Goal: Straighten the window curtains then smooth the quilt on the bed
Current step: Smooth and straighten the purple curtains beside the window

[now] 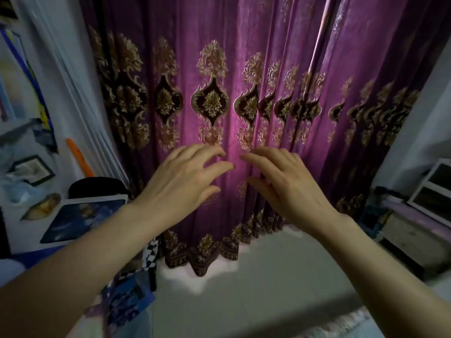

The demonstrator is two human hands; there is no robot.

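Observation:
Purple curtains [219, 69] with gold and dark brown ornaments hang across the whole view, reaching down to a scalloped hem near the floor. A narrow gap between two panels runs down at the upper right. My left hand [185, 181] and my right hand [283, 184] are both raised in front of the middle panel, fingers spread and slightly curled, fingertips close to or touching the cloth. Neither hand holds a fold. The bed and quilt are out of view.
Grey floor [256, 276] lies below the hem. At left stand a white shelf with framed pictures [31, 169], an orange stick [78, 157] and a blue-patterned board [83, 218]. A low cabinet with white frames [432, 191] stands at right.

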